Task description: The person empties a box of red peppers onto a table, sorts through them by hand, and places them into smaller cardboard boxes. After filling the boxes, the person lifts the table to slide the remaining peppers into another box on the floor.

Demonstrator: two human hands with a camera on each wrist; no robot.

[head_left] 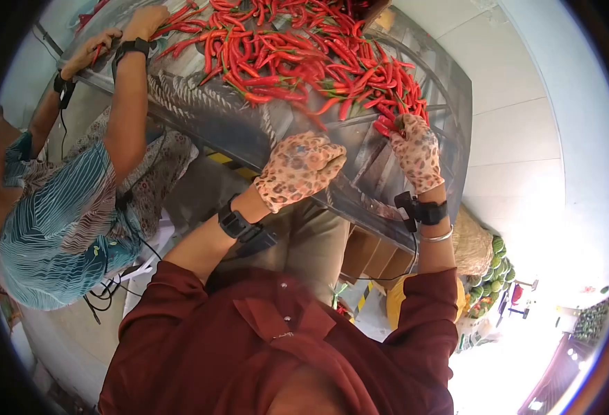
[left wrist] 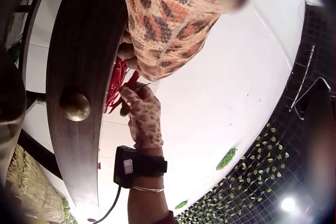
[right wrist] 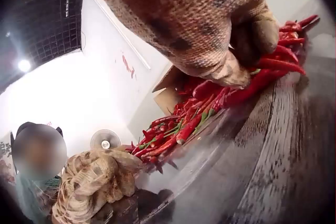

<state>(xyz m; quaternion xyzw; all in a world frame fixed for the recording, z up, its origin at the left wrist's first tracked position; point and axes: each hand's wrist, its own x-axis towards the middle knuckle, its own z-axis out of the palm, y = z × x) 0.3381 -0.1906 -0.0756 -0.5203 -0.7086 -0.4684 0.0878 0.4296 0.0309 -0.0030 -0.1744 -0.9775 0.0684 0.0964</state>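
Note:
Red chili peppers lie in a wide heap on a dark table. My gloved right hand pinches red chilies at the heap's right front corner; in the right wrist view, the thumb and fingers of this hand are on several chilies. At the table's front edge, my gloved left hand has its fingers curled, and no pepper shows in it. A blurred red chili is just beyond it. The right wrist view shows the left hand at lower left, fingers folded.
At the left, another person in a teal patterned top has both hands at the heap's left side. A cardboard box stands behind the chilies. Below the table's right side are a woven sack and green produce. Cables hang near both people.

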